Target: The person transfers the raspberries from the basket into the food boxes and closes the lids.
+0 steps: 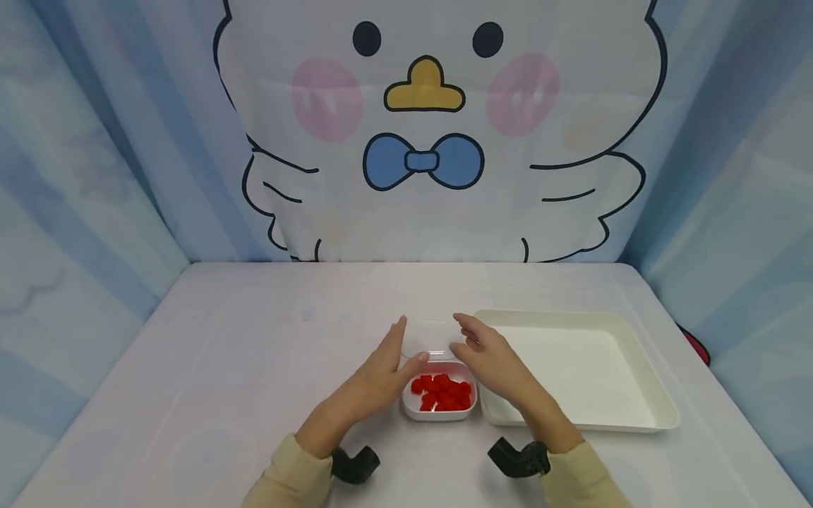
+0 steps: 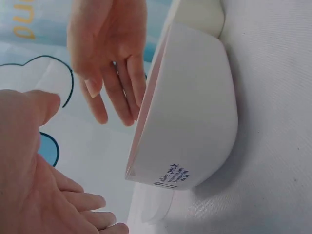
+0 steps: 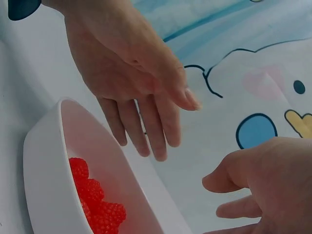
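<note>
A small white container (image 1: pixel 440 416) with rounded corners holds several red raspberries (image 3: pixel 103 209), which lie heaped inside it. Behind it on the table lies a clear plastic lid (image 1: pixel 429 339). My left hand (image 1: pixel 375 379) hovers at the container's left side, fingers extended forward, thumb over its back left corner. On the other side my right hand (image 1: pixel 492 358) is raised near the back right corner, fingers loosely bent and pointing inward. Both wrist views show the hands facing each other with nothing between the fingers. Blue lettering marks the container wall (image 2: pixel 195 107).
A large shallow white tray (image 1: pixel 654 395) stands to the right, close beside the container. The table has a white cloth (image 1: pixel 209 381). A printed cartoon curtain (image 1: pixel 419 219) hangs behind it, with blue patterned curtains at both sides.
</note>
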Demonstrator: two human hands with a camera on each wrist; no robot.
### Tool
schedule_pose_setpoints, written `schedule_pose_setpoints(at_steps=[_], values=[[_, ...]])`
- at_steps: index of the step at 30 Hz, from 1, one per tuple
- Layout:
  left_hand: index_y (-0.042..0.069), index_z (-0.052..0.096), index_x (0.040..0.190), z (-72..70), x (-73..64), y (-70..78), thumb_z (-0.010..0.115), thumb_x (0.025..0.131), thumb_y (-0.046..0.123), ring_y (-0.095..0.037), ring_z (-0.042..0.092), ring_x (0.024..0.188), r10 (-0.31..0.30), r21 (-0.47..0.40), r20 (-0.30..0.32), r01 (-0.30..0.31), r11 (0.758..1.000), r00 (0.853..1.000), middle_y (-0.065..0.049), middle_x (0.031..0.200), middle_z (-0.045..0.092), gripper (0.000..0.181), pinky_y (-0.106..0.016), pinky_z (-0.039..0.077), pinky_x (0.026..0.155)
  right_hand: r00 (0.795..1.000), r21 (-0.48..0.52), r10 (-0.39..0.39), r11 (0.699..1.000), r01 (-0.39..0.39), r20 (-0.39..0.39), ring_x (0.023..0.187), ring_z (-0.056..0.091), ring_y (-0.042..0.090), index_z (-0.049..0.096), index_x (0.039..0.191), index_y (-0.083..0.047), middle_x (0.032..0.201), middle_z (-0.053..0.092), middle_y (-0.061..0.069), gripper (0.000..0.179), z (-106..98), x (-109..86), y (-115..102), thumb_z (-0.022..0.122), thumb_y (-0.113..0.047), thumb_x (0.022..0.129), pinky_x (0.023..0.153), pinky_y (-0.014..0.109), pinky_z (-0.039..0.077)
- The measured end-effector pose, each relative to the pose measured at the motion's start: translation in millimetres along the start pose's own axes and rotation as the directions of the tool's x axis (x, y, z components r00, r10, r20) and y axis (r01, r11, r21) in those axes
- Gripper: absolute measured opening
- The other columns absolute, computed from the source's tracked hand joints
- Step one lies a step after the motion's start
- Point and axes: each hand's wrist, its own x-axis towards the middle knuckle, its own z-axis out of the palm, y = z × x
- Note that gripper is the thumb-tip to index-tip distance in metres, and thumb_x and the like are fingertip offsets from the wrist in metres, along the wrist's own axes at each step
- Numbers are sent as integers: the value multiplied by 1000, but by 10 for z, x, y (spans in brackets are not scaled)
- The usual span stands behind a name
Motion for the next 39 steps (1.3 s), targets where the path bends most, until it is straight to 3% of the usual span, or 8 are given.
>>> schedule_pose_setpoints(at_steps=[4, 14, 27, 39], values=[[9, 9, 160, 1, 64, -12, 45, 98, 57, -33, 14, 155, -20, -62, -38, 18, 998, 999, -10, 167, 13, 86, -59, 20, 121, 1000, -33, 12, 999, -12, -14, 137, 47, 42, 40, 150, -5, 151, 44, 23, 56, 27, 49, -25, 55, -21, 99, 105, 54, 46], [5, 12, 159, 26, 198, -46, 40, 101, 55, -37, 16, 153, -102, -112, -78, 93, 989, 992, -16, 166, 17, 82, -60, 19, 121, 996, -67, 92, 994, -90, 22, 141, 40, 44, 34, 152, -1, 154, 40, 24, 63, 147, 177, -152, 54, -22, 97, 106, 63, 42], [2, 16, 158, 45, 250, -70, 40, 103, 49, -38, 17, 153, -160, -177, -70, 145, 973, 985, -18, 165, 19, 76, -59, 18, 122, 989, -88, 145, 986, -141, 38, 144, 35, 45, 29, 151, 9, 155, 35, 27, 66, 241, 257, -203, 52, -20, 96, 114, 61, 33], [1, 19, 157, 86, 285, -101, 40, 101, 54, -38, 19, 152, -186, -185, -50, 174, 967, 981, -18, 164, 22, 80, -59, 18, 122, 983, -149, 180, 974, -173, 35, 135, 47, 45, 30, 148, 11, 151, 41, 30, 67, 324, 299, -206, 54, -20, 94, 106, 58, 43]])
